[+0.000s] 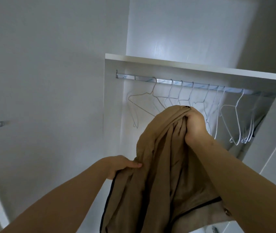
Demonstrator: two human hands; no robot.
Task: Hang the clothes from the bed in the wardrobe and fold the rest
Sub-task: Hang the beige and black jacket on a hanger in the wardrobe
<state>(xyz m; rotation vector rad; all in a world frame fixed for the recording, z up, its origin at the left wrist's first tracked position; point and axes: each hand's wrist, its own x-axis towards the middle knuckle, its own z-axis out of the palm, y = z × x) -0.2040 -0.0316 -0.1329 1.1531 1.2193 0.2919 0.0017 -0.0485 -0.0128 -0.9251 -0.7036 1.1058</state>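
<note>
A tan garment point(159, 165) with dark piping along its edges hangs bunched in front of me. My right hand point(195, 126) grips its top, raised just below the wardrobe rail point(197, 85). My left hand point(122, 165) holds a fold at the garment's left edge, lower down. Several bare wire hangers point(234, 121) hang on the rail, one of them point(144, 101) off to the left. The garment hides the lower parts of the middle hangers.
The white wardrobe stands open, with a shelf point(201, 68) right above the rail. A closed door with a small round knob point(0, 123) lies to the left. The wardrobe's right side panel point(268, 148) borders the hanging space.
</note>
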